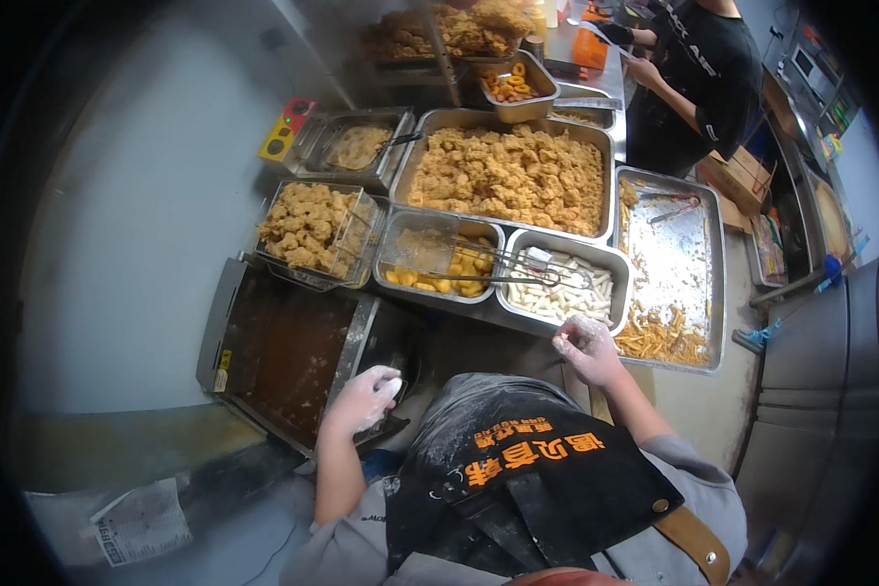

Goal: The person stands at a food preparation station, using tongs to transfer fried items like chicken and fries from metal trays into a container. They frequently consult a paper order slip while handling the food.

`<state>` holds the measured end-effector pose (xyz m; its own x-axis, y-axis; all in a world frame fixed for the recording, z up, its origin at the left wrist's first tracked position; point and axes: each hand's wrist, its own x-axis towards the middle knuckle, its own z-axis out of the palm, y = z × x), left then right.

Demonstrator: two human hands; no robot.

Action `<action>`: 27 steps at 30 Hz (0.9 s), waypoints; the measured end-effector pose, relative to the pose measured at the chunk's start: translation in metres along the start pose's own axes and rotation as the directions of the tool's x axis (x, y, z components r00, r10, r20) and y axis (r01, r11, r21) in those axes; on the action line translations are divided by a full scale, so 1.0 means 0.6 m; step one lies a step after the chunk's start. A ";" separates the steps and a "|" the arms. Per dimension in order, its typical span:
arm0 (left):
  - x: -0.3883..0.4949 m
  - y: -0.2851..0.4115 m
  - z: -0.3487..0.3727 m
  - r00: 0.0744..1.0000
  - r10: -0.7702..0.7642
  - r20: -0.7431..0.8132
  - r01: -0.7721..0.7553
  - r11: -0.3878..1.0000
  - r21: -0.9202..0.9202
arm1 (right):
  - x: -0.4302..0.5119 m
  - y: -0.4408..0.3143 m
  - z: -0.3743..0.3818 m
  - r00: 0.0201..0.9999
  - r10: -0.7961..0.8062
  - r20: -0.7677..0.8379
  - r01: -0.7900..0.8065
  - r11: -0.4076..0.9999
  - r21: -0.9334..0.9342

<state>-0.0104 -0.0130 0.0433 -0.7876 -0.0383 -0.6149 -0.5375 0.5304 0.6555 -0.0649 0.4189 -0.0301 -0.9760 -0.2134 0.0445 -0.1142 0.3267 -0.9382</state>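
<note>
My left hand [365, 401], dusted with white flour, hangs with curled fingers beside the right edge of a fryer vat of brown oil [286, 351]. A whitish patch shows by its thumb; whether it is a held piece or floury skin is unclear. At the front right corner of a metal pan of white stick-shaped rice cakes [557, 293], my right hand [590, 351] is bent and floury too. Its fingers hide whether anything small is between them. Long wire-headed tongs [513, 277] lie across that pan and a neighbouring pan of yellow pieces [476, 256].
Behind stands a large tray of fried chicken [513, 176]. A wire basket of fried pieces [308, 223] sits left, near a second fryer [355, 146]. On the right is a metal tray [666, 256] with fries and red-handled tongs [677, 209]. A co-worker [696, 80] stands beyond.
</note>
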 end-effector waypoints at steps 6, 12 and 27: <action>0.042 -0.047 -0.008 0.998 0.023 -0.061 -0.002 0.946 0.323 | -0.023 -0.005 0.043 0.998 0.054 -0.013 -0.053 0.996 0.065; 0.046 -0.096 -0.058 0.999 0.039 -0.023 -0.028 0.937 0.347 | -0.040 -0.028 0.099 0.995 0.075 -0.070 -0.067 0.992 0.106; 0.108 -0.155 -0.050 0.990 0.066 0.123 -0.110 0.914 0.391 | -0.146 -0.108 0.211 0.975 0.123 -0.183 -0.148 0.980 -0.132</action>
<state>-0.0206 -0.0904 -0.0444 -0.7783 0.1015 -0.6196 -0.2871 0.8202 0.4949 0.0516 0.3001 -0.0168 -1.0000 0.0007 -0.0090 0.0083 0.4731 -0.8810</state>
